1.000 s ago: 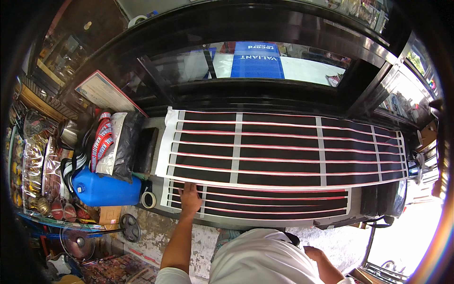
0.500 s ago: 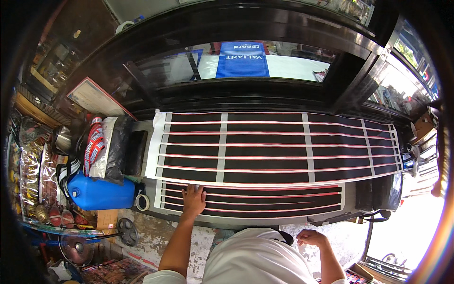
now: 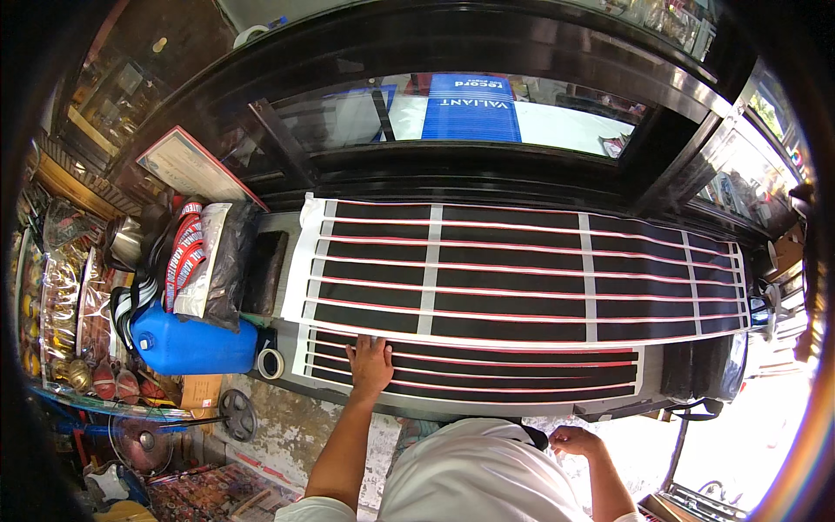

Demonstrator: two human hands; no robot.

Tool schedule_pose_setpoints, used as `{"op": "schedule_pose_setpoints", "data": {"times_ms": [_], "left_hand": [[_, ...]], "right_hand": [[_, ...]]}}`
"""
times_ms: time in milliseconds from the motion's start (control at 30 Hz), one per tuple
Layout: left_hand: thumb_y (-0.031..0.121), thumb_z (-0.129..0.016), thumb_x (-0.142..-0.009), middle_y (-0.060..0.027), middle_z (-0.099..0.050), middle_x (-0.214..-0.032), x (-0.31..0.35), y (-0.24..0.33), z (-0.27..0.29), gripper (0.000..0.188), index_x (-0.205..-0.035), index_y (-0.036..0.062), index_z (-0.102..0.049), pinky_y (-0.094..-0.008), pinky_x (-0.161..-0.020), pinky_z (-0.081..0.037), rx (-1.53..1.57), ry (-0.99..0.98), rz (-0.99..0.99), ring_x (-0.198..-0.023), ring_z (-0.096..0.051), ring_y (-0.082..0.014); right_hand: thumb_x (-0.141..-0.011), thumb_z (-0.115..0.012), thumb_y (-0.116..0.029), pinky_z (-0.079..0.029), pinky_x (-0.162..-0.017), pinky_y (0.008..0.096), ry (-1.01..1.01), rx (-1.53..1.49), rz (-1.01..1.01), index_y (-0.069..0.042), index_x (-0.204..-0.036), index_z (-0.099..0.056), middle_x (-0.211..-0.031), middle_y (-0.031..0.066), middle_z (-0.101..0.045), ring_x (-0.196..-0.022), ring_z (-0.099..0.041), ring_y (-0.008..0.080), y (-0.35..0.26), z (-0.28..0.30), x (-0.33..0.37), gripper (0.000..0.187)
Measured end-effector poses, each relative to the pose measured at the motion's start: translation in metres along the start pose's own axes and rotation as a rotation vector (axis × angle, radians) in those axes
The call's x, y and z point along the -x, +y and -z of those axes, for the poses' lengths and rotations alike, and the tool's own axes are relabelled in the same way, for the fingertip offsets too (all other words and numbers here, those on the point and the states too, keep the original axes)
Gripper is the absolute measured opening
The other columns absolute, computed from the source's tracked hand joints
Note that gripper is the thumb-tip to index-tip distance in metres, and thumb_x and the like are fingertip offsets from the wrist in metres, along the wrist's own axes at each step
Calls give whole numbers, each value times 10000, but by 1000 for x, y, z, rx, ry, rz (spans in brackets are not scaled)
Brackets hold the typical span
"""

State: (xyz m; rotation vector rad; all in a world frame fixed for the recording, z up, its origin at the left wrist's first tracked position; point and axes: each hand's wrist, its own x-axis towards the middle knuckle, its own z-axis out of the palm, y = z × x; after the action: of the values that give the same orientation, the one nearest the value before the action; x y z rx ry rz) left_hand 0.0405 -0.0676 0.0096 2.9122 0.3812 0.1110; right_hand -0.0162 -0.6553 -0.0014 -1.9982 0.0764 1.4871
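My left hand (image 3: 371, 370) lies flat on the lower striped sheet (image 3: 513, 371), fingers spread. Its fingertips reach the near edge of the upper striped sheet (image 3: 509, 277). Both sheets have long black bands parted by thin red and white lines. The upper one is larger, overlaps the back of the lower one, and has grey strips running across it. By my waist at the right hangs my right hand (image 3: 574, 441), its fingers curled in and no object showing in them.
Left of the sheets are a tape roll (image 3: 270, 364), a blue jug (image 3: 193, 344), a plastic-wrapped packet (image 3: 209, 265) and red printed straps (image 3: 183, 248). A framed certificate (image 3: 198, 167) leans behind. A dark glass-fronted cabinet (image 3: 348, 170) borders the back. A black bag (image 3: 703, 365) sits right.
The whole view has shifted, so most things appear farther right. My left hand stays flat on the lower sheet, and my right hand remains curled by my waist.
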Motion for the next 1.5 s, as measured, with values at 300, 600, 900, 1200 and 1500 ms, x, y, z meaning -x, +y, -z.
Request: {"op": "schedule_pose_setpoints", "data": {"times_ms": [300, 600, 900, 1200, 1500], "left_hand": [[352, -603, -1103, -251, -513, -1584, -1, 6, 7, 461, -1493, 110, -646, -786, -1257, -272, -43, -186, 91, -1559, -419, -459], [380, -612, -1105, -266, -455, -1655, 9, 13, 15, 527, -1563, 120, -581, -793, -1262, -246, 2, -120, 129, -1619, -338, -480], [421, -558, -1134, -232, -388, -1758, 23, -24, -2, 660, -1616, -25, -490, -748, -1301, -207, 81, -20, 273, -1682, -267, -407], [397, -562, -1133, -222, -419, -1742, 9, -32, 9, 625, -1637, 35, -489, -743, -1306, -201, 48, -92, 229, -1678, -275, -405], [368, -599, -1112, -239, -430, -1734, 7, -32, 22, 608, -1632, 68, -506, -741, -1298, -235, 87, -176, 211, -1665, -303, -416]], "right_hand": [[-1060, -696, -345, -640, -907, 389, -28, 0, -100, -85, -1277, -714, -1091, 106, -829, -969, -837, 231, 4, -12, 6, 339], [-1046, -702, -263, -630, -856, 366, -61, -76, -197, -82, -1316, -685, -1132, 95, -814, -1004, -831, 221, 26, -25, 6, 325], [-1002, -745, -196, -598, -795, 308, -37, -190, -277, -138, -991, -764, -981, 1, -787, -969, -778, 126, 16, -18, 24, 62], [-968, -757, -288, -614, -822, 344, -108, -59, -104, -137, -983, -751, -951, 10, -790, -925, -781, 140, 40, -6, 2, 151], [-993, -658, -157, -630, -872, 445, 127, 628, 255, -107, -1074, -775, -1005, 131, -822, -908, -803, 321, -93, 0, -16, 150]]}}
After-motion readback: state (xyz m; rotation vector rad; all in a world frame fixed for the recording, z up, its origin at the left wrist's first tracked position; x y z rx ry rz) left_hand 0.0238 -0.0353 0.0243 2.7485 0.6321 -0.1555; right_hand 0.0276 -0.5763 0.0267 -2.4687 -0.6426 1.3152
